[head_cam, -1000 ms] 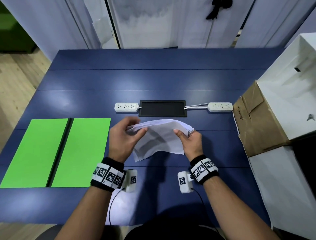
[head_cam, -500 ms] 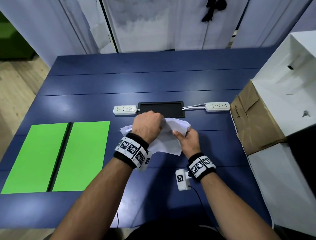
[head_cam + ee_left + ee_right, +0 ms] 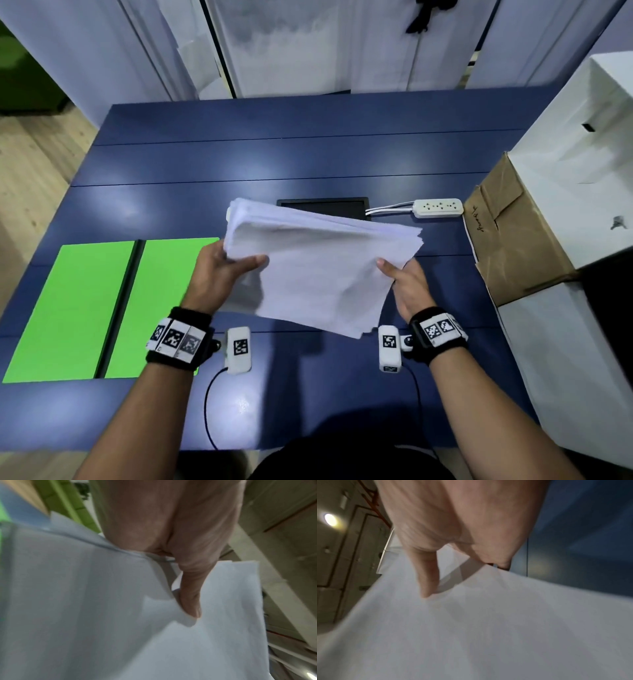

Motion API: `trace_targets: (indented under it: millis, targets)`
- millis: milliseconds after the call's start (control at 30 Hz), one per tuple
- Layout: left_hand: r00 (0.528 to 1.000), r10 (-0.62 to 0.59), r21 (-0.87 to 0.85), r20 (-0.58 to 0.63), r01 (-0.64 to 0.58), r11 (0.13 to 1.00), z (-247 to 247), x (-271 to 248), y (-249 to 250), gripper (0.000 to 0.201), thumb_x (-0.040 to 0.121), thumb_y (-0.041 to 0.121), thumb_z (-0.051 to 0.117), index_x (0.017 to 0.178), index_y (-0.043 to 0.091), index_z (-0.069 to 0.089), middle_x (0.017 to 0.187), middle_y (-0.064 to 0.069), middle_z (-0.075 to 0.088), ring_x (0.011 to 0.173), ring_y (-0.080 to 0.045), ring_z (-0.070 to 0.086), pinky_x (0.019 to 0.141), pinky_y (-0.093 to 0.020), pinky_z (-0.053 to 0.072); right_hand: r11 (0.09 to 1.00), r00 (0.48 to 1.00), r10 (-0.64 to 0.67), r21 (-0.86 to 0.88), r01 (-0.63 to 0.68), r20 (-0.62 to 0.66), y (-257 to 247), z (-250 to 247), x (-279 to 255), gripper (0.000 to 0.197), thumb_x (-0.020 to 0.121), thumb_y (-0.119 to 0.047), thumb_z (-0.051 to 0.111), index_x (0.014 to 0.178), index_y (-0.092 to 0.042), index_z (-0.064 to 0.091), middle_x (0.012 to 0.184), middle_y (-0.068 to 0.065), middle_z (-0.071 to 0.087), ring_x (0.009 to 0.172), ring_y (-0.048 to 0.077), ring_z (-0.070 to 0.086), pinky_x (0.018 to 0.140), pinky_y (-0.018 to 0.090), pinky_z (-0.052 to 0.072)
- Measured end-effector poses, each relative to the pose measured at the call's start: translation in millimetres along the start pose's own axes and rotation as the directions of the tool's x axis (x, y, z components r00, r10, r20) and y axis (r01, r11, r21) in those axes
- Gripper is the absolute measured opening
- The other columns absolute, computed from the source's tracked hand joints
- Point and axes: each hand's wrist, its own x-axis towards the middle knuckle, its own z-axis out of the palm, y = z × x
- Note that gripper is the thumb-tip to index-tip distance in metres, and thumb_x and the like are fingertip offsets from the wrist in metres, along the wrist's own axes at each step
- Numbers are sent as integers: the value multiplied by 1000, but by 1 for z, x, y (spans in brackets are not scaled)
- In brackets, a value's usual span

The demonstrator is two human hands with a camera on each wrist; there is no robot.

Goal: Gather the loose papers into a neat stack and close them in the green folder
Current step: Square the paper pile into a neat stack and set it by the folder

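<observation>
A stack of white papers (image 3: 318,267) is held up above the blue table (image 3: 308,164), tilted toward me. My left hand (image 3: 222,270) grips its left edge, thumb on top, as the left wrist view confirms with the thumb (image 3: 188,601) pressed on the sheets (image 3: 85,615). My right hand (image 3: 404,277) grips the right edge of the papers, thumb (image 3: 426,577) on the top sheet (image 3: 488,628). The green folder (image 3: 85,308) lies open and flat at the table's left, with a dark spine down its middle.
A black tray (image 3: 325,205) and a white power strip (image 3: 438,208) lie behind the papers. A brown cardboard flap (image 3: 513,233) and a big white box (image 3: 575,171) stand along the right edge. The floor drops off beyond the table's left edge.
The papers were crumpled low between both hands. My left hand went over the top, then came back to the left edge, and the stack now sits higher, spread wider and squarer.
</observation>
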Motion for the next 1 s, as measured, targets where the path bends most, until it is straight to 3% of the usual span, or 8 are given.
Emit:
trace_targets:
  millis: [67,233,433,567,667,733,867,1000]
  targets:
    - [997,-24,-95,-70,18,995,0,-6,-21,21,78,-2,80,99,-2,76,88,-8,77,74,-14,68,70,-25,56,999,997,-43,18,44,-70,-6,5,2,41,83,9,69,123,3,61,117,15,71,101,24,70,91,36,52]
    - [979,-75,-233,-188,30,972,9,-14,-77,20,81,-4,76,97,9,76,88,2,79,78,-15,69,79,-34,59,978,969,-197,-92,185,-151,-5,18,-4,33,83,12,69,101,-16,70,97,-3,78,89,14,71,83,28,57]
    - [984,-48,-171,-171,18,985,33,-21,-119,33,83,-13,70,111,4,72,91,12,79,84,-4,71,83,-22,57,946,948,-274,-222,236,-160,27,15,-10,31,86,8,70,83,-22,62,74,-18,66,71,1,57,77,25,47]
    - [977,-146,-186,-153,117,976,40,-26,-144,27,78,-4,78,102,8,74,88,9,79,80,-5,71,77,-20,56,945,976,-171,-305,123,-137,51,-1,-14,27,83,4,73,103,-12,62,94,-5,69,85,9,63,87,34,53]
    - [970,-163,-167,-178,134,977,38,-24,-155,44,66,7,81,106,-6,68,89,0,73,77,-7,66,74,-18,54,959,987,-56,-283,10,-153,63,-13,-14,54,79,9,73,125,-13,56,114,0,71,102,13,67,97,35,53]
    - [969,-182,-159,-167,155,975,37,-22,-157,50,63,7,80,109,-4,64,86,5,72,75,-2,66,73,-16,53,952,993,12,-303,-48,-121,70,-19,-13,67,78,8,74,134,-21,52,122,-2,70,111,14,66,98,32,51]
    - [970,-217,-140,-112,201,970,33,-17,-169,57,60,5,80,114,-6,63,99,-6,71,85,-8,68,80,-19,55,923,996,86,-374,-93,-37,78,-23,-15,71,78,9,74,136,-23,51,124,-4,69,114,11,65,97,26,49]
    - [963,-248,-150,-105,231,961,28,-15,-177,55,59,6,79,112,0,66,100,-7,72,88,-15,67,82,-27,53,922,992,94,-368,-121,-90,78,-28,-13,62,78,11,70,131,-19,57,120,0,72,114,20,67,100,36,51]
